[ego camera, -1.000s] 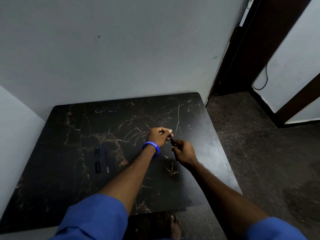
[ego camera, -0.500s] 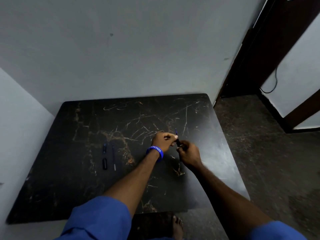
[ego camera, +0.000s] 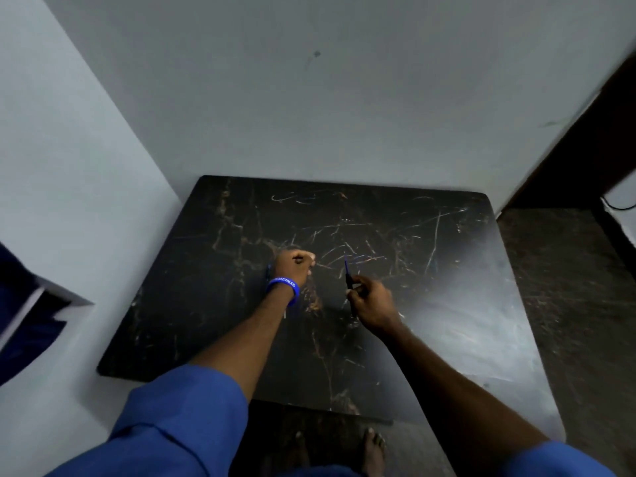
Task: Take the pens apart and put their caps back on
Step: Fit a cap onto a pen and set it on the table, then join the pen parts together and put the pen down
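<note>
My right hand (ego camera: 371, 301) grips a dark pen barrel (ego camera: 349, 282) upright over the black marble table (ego camera: 447, 304). A thin blue refill (ego camera: 346, 265) sticks up out of the barrel. My left hand (ego camera: 294, 266), with a blue wristband, is a closed fist a short way to the left. A small dark pen piece (ego camera: 298, 259) shows between its fingers and is mostly hidden. Loose pen parts (ego camera: 268, 271) lie on the table just behind my left wrist, largely covered by it.
The table stands in a corner, with pale walls (ego camera: 309, 98) behind it and on its left. A dark door frame (ego camera: 585, 139) and a dark floor (ego camera: 568, 287) are on the right. A bare foot (ego camera: 373, 449) shows below the table's near edge.
My hands were together on one pen and have pulled apart. The left hand went left toward the loose parts; the blue refill now stands bare from the barrel in my right hand.
</note>
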